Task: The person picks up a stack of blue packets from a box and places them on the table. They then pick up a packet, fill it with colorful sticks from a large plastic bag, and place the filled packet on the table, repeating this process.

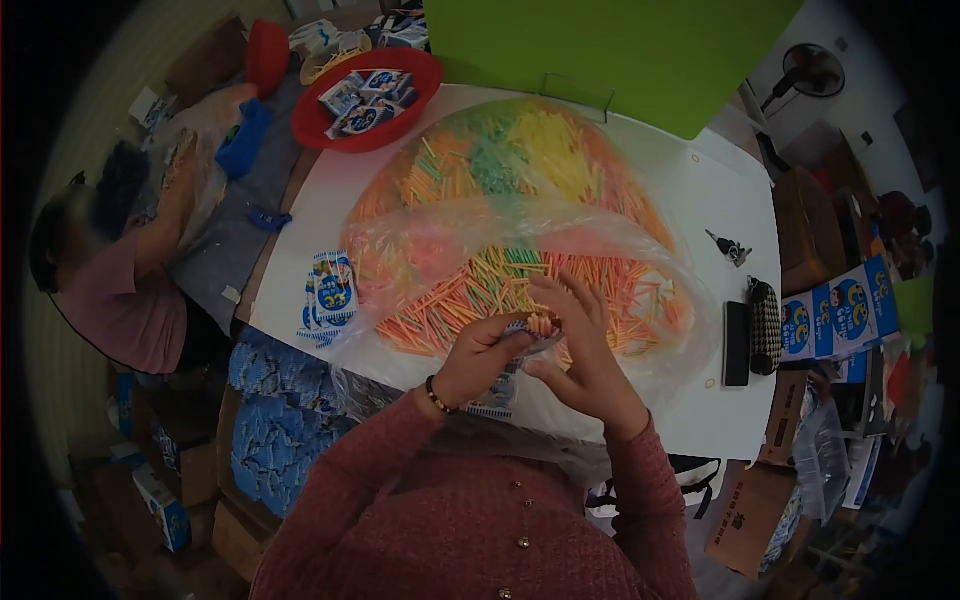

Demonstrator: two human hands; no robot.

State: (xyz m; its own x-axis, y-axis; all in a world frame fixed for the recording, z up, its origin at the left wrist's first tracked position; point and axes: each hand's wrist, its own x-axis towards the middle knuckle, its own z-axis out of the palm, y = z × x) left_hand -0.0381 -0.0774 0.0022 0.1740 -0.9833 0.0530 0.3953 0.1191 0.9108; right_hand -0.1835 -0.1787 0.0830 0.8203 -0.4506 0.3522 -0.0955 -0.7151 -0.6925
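My left hand is closed around a small blue-and-white packet, with the ends of several pale orange sticks showing at its mouth. Just to the right, my right hand has its fingers apart, the palm side turned toward the packet and the fingertips close beside the sticks. Beyond both hands lies a big clear plastic bag, its mouth open toward me, full of thin red, orange, yellow and green sticks. Below my left hand another printed packet lies near the table's front edge.
Blue-and-white packets are stacked at the table's left. Behind them a red basin holds more packets. On the right are a black phone, a checkered pouch and keys. A person works at the left.
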